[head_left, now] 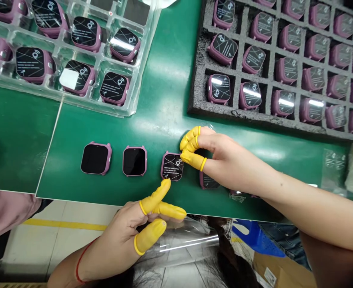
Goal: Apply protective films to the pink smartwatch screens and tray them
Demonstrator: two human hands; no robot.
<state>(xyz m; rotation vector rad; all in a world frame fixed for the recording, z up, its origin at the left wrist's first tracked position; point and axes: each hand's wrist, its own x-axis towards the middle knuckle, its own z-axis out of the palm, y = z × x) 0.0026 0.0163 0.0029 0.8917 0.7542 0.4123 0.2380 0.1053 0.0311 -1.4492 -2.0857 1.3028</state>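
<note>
A purple watch [172, 167], likely light, slick-faced, best held by its edges, lies on the counter [161, 96]; left hand [128, 228] at its near side, fingers apart; right hand [221, 154] far-right, fingers bunched, grip unclear

A lane [164, 80] runs between upper-left plastic tray [133, 104] and upper-right foam tray [239, 115]; right hand [215, 150] (over perhaps several watches [209, 183]) blocks centre.

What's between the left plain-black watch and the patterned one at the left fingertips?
In the head view, a second plain-black watch lies between them on the green tabletop.
</note>
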